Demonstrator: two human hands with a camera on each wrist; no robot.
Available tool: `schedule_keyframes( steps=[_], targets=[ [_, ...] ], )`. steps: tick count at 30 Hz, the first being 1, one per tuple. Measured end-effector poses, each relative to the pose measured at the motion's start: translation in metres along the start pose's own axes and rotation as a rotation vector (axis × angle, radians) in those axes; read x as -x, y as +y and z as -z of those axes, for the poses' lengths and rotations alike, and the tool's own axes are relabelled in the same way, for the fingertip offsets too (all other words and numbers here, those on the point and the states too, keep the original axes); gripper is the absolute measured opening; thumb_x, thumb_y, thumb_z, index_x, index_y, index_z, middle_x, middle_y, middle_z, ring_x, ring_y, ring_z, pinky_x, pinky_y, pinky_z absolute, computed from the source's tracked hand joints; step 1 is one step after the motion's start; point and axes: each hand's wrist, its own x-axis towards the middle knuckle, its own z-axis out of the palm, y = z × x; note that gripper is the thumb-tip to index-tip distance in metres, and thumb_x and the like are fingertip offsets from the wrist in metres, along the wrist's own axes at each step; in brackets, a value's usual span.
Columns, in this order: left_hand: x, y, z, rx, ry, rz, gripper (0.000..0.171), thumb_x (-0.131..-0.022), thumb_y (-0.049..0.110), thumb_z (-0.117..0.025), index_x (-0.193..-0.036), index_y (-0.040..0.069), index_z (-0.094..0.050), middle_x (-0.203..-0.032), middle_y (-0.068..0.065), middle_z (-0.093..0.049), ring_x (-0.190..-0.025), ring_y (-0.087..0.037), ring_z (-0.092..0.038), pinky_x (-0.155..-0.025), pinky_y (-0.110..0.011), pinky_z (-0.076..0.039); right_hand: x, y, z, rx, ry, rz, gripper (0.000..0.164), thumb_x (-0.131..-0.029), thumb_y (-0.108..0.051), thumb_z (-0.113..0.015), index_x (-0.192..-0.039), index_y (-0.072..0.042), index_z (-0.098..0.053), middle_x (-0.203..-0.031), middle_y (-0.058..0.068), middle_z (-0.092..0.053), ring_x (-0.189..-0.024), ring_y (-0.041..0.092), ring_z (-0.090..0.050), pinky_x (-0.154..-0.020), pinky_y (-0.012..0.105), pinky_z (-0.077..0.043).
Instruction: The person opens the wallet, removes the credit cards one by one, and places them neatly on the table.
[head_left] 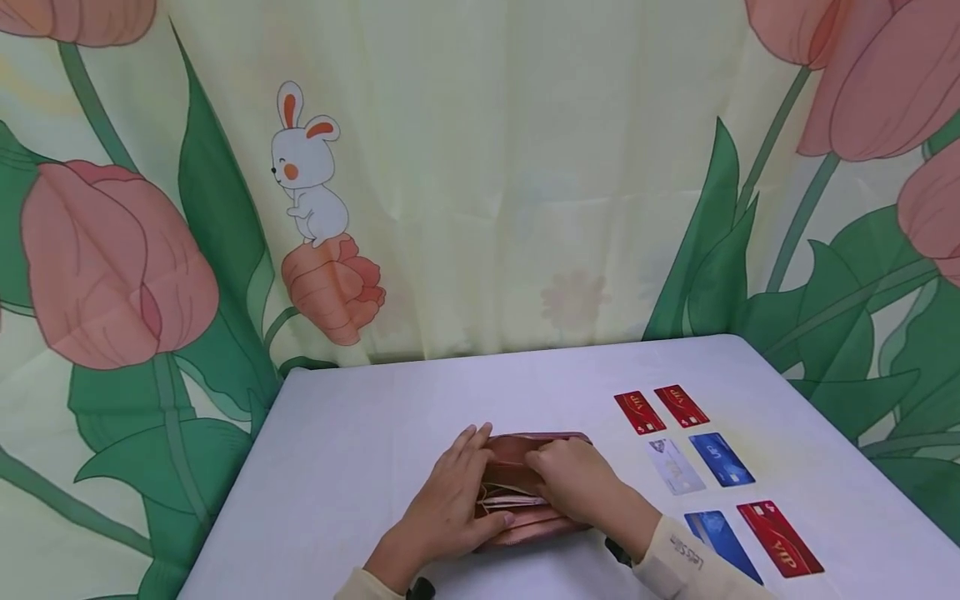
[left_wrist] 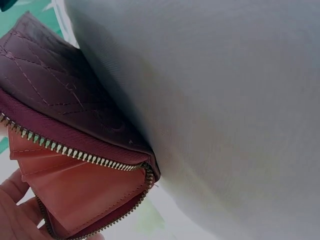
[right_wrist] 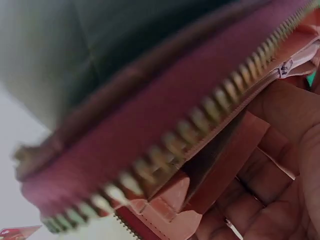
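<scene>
A pinkish-brown zip wallet (head_left: 536,531) lies unzipped and spread on the table, with papers or dividers showing in its middle. My left hand (head_left: 450,500) holds it at the left end, fingers at the far side and thumb on the near panel. Brass zip teeth, a quilted purple outside and orange-pink card slots of the wallet (left_wrist: 90,190) show in the left wrist view. My right hand (head_left: 573,479) reaches inside at the right end with its fingers bent at the far panel. In the right wrist view its thumb lies by an inner zip; the fingertips are hidden.
Right of the wallet lie several cards: two small red VIP cards (head_left: 682,406) at the back, a white card (head_left: 677,467) beside a blue card (head_left: 722,460), then another blue card (head_left: 723,546), partly behind the right sleeve, and a larger red VIP card (head_left: 780,539). A white cloth covers the table (head_left: 337,450).
</scene>
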Motion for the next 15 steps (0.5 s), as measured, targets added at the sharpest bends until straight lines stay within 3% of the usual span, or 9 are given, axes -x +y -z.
schedule_keyframes(
  steps=[15],
  targets=[
    [0.0,-0.001,0.001,-0.034,-0.016,-0.013,0.065,-0.089,0.054,-0.075,-0.135,0.016,-0.048,-0.172,-0.008,-0.023,-0.16,-0.029,-0.019,-0.12,-0.053,-0.034,0.007,0.011,0.001,-0.131,-0.038,0.018,0.036,-0.093,-0.033,-0.078,-0.122,-0.012,-0.075,-0.108,0.004,-0.077,-0.099,0.023,-0.073,-0.093,0.048,-0.059]
  ],
)
